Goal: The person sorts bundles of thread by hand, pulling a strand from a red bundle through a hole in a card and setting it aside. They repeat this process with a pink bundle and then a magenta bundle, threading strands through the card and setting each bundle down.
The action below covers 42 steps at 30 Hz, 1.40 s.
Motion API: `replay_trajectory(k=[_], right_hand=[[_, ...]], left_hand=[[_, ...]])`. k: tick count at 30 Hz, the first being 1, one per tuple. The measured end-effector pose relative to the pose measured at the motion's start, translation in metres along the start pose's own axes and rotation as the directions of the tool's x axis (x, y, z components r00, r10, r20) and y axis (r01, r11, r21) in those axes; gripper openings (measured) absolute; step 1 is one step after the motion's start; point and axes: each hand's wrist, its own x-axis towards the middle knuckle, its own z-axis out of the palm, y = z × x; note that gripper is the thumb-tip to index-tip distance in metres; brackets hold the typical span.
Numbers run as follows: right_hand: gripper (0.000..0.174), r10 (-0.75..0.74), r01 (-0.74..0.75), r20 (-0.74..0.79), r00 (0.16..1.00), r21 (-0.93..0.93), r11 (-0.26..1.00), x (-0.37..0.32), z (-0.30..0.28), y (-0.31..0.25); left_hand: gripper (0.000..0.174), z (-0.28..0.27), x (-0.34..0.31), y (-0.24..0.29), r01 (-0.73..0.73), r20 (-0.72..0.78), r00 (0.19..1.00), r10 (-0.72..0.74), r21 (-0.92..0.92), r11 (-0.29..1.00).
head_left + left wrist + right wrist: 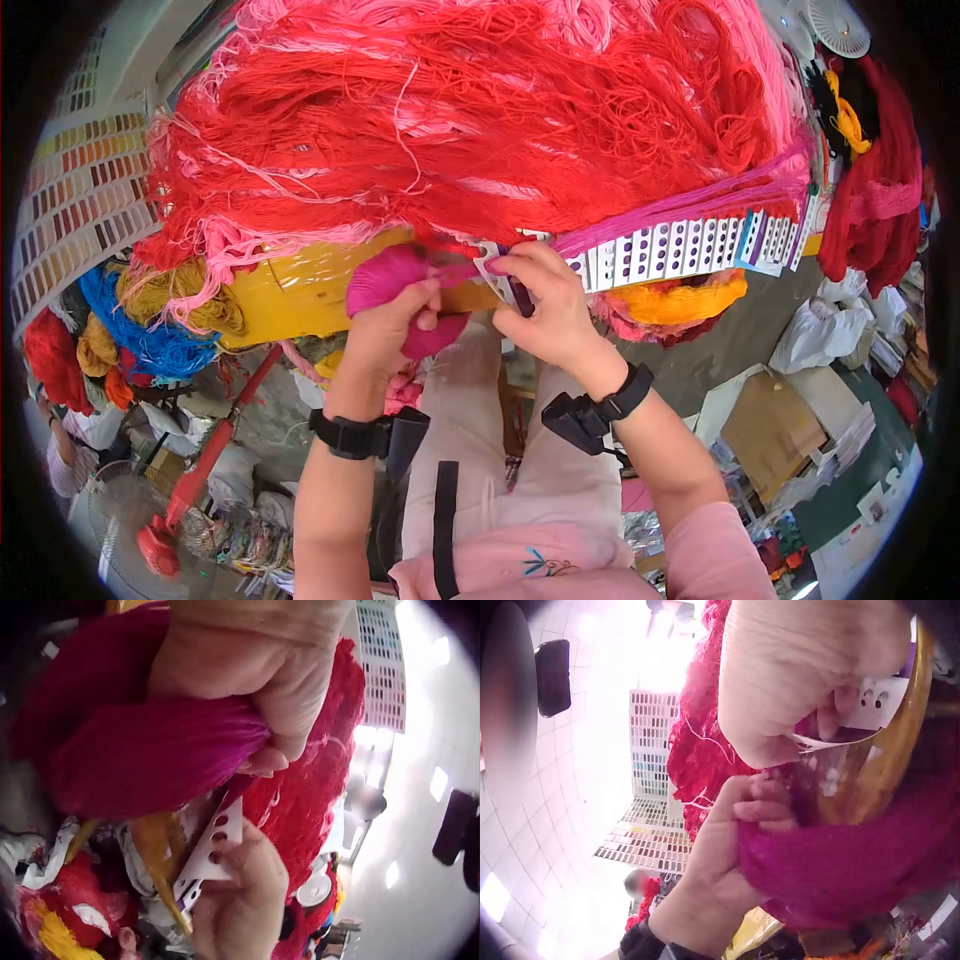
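A skein of magenta thread (378, 278) hangs in my left hand (393, 322), whose fingers grip it near its upper end. In the left wrist view the skein (142, 761) fans out below the thumb side of that hand. My right hand (552, 308) pinches a white card with punched holes (214, 844) close beside the gathered thread. Thread stretches from the left hand toward the card, and the right fingertips partly hide where they meet. In the right wrist view the card's holes (874, 700) show behind the right fingers.
Red thread (480, 120) lies heaped over pink on the yellow table (290, 290). Along its front edge stand punched white cards (665, 248), with magenta strands (690, 205) above them. Blue thread (150, 320) hangs at left; a fan (150, 530) stands lower left.
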Motion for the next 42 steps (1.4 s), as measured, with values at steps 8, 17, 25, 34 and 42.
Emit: replay_trajectory(k=[8, 17, 25, 34, 42], right_hand=[[0.026, -0.172, 0.167, -0.027, 0.985, -0.129, 0.978, 0.003, 0.004, 0.005], [0.026, -0.063, 0.064, -0.077, 0.995, 0.005, 0.998, 0.007, 0.011, 0.005], [0.037, 0.027, -0.038, -0.051, 0.998, -0.241, 0.97, 0.008, 0.019, -0.008], [0.037, -0.004, 0.01, 0.018, 1.0, -0.321, 0.947, 0.008, 0.014, -0.019], [0.013, 0.157, -0.241, 0.356, 0.921, 0.203, 0.949, -0.024, 0.001, -0.145]], left_hand=[[0.016, 0.001, -0.025, 0.004, -0.004, 0.13, 0.991, 0.035, -0.233, 0.972], [0.014, 0.03, -0.002, 0.002, -0.062, -0.042, 0.992, 0.119, 0.66, 0.749], [0.024, -0.088, -0.104, 0.096, -0.11, -0.327, 0.939, 0.104, 0.0, 0.994], [0.036, -0.124, -0.173, 0.157, -0.182, 0.12, 0.95, 0.287, -0.532, 0.827], [0.045, -0.026, -0.208, 0.04, -0.199, 0.195, 0.926, 0.324, -0.475, 0.857]])
